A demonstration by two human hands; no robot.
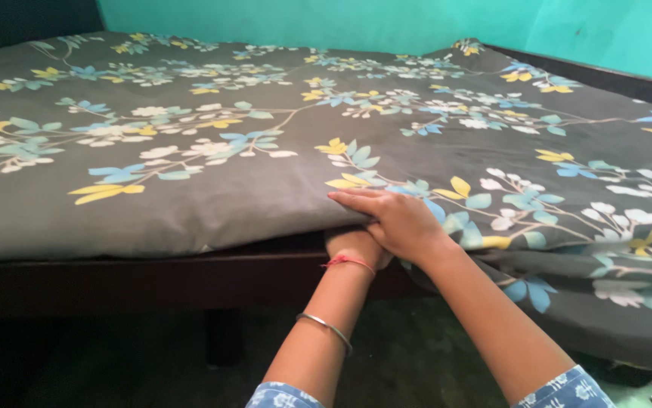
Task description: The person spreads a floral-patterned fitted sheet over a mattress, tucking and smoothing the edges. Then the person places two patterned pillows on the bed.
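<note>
Right hand (401, 223) flat, palm down on near edge of floral bedsheet (212, 151), gripping nothing. Left hand (352, 245) tucked under sheet edge, fingers hidden, grip unclear. Dark bed frame (137, 283) below; sheet hangs loose at right.

Two bare forearms in view. The left wrist wears a thin red thread (348, 261), knotted with a small loose end, and lower on that forearm a slim silver bangle (326, 331). Both sleeves (568, 390) end near the elbow: light blue fabric with a small white printed pattern. No rings visible on the fingers (356, 198).
</note>
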